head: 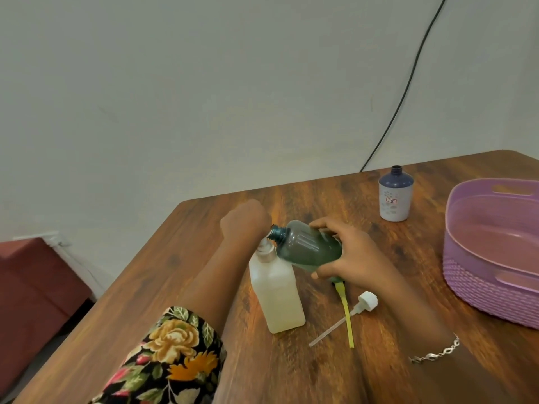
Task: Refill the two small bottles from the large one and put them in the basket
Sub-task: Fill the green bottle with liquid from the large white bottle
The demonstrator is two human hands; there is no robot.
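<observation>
- While the right hand (358, 252) grips the teal bottle (306, 246) at centre frame, we see that bottle tipped close to horizontal, uncapped neck pointing left.
- Fingers wrap over its top and the thumb sits under its base end.
- Its neck sits just beside the top of the whitish bottle (277, 298); we cannot tell whether they touch.
- Whitish bottle: square, translucent, upright on the table (198, 252), just below and left of the teal one. It has a pale cap or nozzle on top.
- Left hand (245, 221): blurred, above and left of the whitish bottle's top, with only the back of the hand and wrist showing. Fingers are hidden, so we cannot tell whether it is clenched, released or holding anything.
- Left forearm runs from a floral sleeve (175, 360) at lower left; the right wrist carries a silver bracelet (437, 352).
- Blue-shouldered bottle (395, 199): upright, uncapped, upper right of centre, well apart from both hands and near the basket's far left corner.
- Basket (478, 290): purple, right edge of the frame. We see no bottles in the part that shows.
- White pump head (368, 301) with a clear tube lies on the table below the right hand. A yellow tube (347, 316) crosses that clear tube, its upper end under the hand.
- Black cable (408, 83) runs down the wall at upper right to the table edge.
</observation>
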